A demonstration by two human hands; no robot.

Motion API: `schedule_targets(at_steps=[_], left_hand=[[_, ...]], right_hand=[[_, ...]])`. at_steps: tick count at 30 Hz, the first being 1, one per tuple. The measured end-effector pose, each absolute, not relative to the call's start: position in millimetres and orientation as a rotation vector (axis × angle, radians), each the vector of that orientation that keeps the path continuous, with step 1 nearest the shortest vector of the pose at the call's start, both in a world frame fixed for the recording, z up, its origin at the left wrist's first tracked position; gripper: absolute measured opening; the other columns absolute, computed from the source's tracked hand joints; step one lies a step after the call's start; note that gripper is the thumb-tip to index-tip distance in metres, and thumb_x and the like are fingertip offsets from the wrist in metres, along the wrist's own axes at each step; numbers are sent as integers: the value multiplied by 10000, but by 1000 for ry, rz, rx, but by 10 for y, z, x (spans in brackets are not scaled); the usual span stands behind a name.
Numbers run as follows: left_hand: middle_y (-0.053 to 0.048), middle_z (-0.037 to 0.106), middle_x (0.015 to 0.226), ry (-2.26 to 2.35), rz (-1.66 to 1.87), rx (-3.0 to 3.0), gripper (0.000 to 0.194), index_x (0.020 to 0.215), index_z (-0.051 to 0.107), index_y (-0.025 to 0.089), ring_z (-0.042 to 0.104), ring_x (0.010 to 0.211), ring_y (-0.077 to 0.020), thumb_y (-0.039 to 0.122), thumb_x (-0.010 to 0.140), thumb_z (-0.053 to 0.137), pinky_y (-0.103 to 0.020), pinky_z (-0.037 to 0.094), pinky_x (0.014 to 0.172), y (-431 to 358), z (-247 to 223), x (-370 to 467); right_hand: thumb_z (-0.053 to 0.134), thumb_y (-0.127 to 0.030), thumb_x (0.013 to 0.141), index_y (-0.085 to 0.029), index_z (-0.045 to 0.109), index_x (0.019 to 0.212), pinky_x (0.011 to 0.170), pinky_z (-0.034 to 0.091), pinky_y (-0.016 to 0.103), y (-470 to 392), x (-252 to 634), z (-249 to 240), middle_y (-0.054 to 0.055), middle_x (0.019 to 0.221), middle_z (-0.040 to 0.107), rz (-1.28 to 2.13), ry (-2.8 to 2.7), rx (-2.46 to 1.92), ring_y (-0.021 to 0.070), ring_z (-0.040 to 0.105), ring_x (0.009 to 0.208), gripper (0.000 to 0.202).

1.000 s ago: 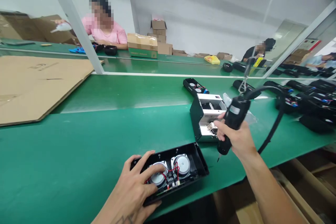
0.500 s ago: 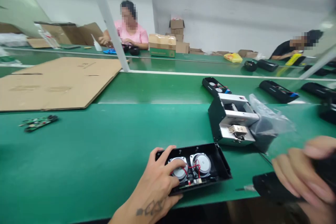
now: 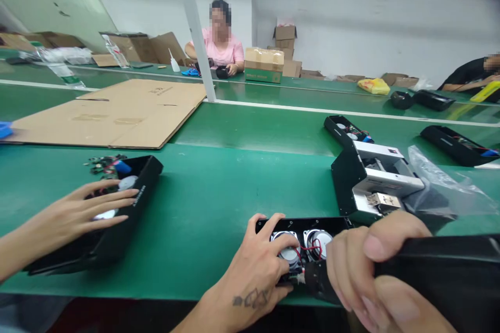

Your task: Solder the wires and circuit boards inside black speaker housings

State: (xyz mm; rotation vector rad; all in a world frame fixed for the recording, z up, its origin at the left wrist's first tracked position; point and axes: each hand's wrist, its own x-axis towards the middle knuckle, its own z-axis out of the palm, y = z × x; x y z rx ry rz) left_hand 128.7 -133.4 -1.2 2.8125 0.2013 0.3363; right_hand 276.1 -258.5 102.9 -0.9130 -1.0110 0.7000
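My left hand (image 3: 261,263) grips a black speaker housing (image 3: 332,221) at its left end, fingers over the near side and inside. Two round silver speakers (image 3: 321,243) with red wires sit in it; the left one is partly under my fingers. In my right hand (image 3: 375,265) is a black electric screwdriver (image 3: 441,276), its front end over the housing's near right part. The tip's exact contact is hidden. To the left, a co-worker's hand (image 3: 89,208) rests on a second black housing (image 3: 128,218) with speakers and a blue part inside.
Circuit boards (image 3: 103,165) lie behind the second housing. Flat cardboard (image 3: 128,114) lies at the back left. A silver and black machine (image 3: 375,177) with a plastic bag (image 3: 449,182) stands behind my right hand. More housings (image 3: 457,143) lie beyond, and a person in pink (image 3: 224,49) sits across.
My right hand has brought the screwdriver left, over the housing. A co-worker's hand with a second housing has appeared on the left. The view has shifted left.
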Motion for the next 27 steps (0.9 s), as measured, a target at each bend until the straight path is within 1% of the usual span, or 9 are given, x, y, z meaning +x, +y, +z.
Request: schedule_targets(at_steps=[3,5,8,12,16,18,21,24,27], left_hand=[[17,702,1418,200,338,2813,178,1010,832,339,380,1543,-396,509,960,812,-651,270,1198,-1340,6,1292],[-9,706,1406,211,351,2815,189,1027,840,338,386,1535,-399,512,963,806,-644,274,1210,-1349,-5,1298],[-36,709,1390,227,380,2810,208,1045,846,328,389,1533,-403,514,959,807,-631,276,1227,-1357,-27,1308],[-14,692,1433,200,384,2791,195,1039,829,301,398,1528,-410,479,970,790,-638,270,1218,-1338,-17,1310],[30,610,1560,205,318,2800,230,1014,807,292,412,1521,-395,503,1025,717,-649,269,1202,-1339,-31,1311],[48,599,1570,241,348,2808,243,1016,800,306,415,1517,-382,525,1036,696,-656,254,1206,-1358,-71,1319],[43,634,1518,264,404,2825,213,1070,797,333,420,1502,-363,524,1018,720,-643,247,1215,-1377,-144,1330],[10,660,1471,228,444,2848,209,1130,796,338,421,1489,-365,489,990,760,-633,264,1210,-1367,-205,1336],[-5,682,1430,220,473,2838,182,1043,810,326,417,1483,-381,485,957,797,-642,275,1218,-1363,-236,1342]], right_hand=[[671,-419,1039,-333,627,1076,494,408,288,-2590,2787,1007,-64,587,503,670,-1007,-1033,142,458,496,104],[703,-434,1021,-320,642,1061,485,391,278,-2585,2800,980,-67,600,489,633,-989,-1089,136,459,505,135],[735,-405,1009,-311,655,1049,478,388,265,-2564,2801,951,-76,609,463,634,-979,-1118,128,469,513,129],[714,-393,1029,-316,634,1067,476,378,265,-2515,2789,910,-91,619,452,665,-1014,-1085,118,453,492,118],[715,-390,1035,-323,588,1071,462,362,270,-2433,2723,861,-115,592,441,694,-1043,-1023,109,397,439,148],[731,-387,1024,-321,580,1061,473,393,286,-2407,2688,852,-120,585,440,693,-1029,-1018,109,362,422,169],[722,-377,1027,-311,580,1057,517,458,304,-2402,2676,853,-118,599,442,704,-1052,-1032,107,350,420,160],[689,-383,1043,-303,573,1042,570,503,313,-2405,2695,842,-108,611,453,717,-1126,-1058,118,417,455,141],[690,-442,1025,-298,571,991,672,564,357,-2387,2697,811,-92,600,447,671,-1144,-1113,163,544,559,190]])
